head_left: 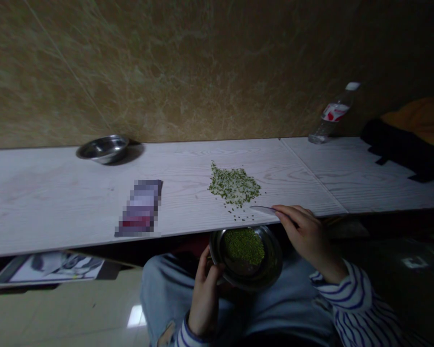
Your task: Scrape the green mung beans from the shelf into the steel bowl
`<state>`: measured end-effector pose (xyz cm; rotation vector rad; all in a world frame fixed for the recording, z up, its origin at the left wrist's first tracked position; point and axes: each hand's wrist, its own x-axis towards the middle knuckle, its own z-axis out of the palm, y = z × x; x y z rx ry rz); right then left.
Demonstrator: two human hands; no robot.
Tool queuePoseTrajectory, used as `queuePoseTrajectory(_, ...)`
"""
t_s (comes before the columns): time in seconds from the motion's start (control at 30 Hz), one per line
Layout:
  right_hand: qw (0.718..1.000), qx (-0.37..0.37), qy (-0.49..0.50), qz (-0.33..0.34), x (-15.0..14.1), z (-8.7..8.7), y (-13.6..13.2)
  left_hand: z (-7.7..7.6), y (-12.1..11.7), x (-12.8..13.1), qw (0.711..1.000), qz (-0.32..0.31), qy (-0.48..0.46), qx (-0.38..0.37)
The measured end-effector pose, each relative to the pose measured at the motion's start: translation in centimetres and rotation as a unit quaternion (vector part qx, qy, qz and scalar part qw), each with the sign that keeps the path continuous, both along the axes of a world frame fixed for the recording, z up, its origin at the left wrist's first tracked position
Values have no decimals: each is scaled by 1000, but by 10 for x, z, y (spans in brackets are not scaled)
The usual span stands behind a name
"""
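Observation:
My left hand (pixel 207 284) grips the left rim of a steel bowl (pixel 273 272), which is tilted just below the table's front edge, above my lap. Mung beans (pixel 245 246) lie inside it, toward the far side. More small green beans (pixel 235 185) are spread in a loose patch on the white table, with a few strays close to the edge. My right hand (pixel 304 233) is closed on a thin, flat, blade-like tool (pixel 263 209); its exact kind is unclear. The tool's tip points left, low over the table beside the stray beans.
A second steel bowl (pixel 104 149) stands at the back left by the wall. A blurred-out phone-shaped object (pixel 139 207) lies left of the beans. At the back right are a clear plastic bottle (pixel 329 115) and a dark and orange cloth item (pixel 412 130). Printed paper (pixel 58 266) sits under the table.

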<state>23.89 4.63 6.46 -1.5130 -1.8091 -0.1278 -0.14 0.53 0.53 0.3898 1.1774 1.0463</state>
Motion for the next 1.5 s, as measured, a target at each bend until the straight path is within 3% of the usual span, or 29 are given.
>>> queuePoseTrajectory(0.9,999,10,-22,34,-24,3,10,-1,0,-1,1000,2,2,4)
queuePoseTrajectory(1.2,998,-1,-14,58,-27,3,12,-10,-1,-4,1000,10,1,4)
queuePoseTrajectory(1.5,998,-4,-16,65,-29,3,12,-4,-1,-3,1000,-15,3,12)
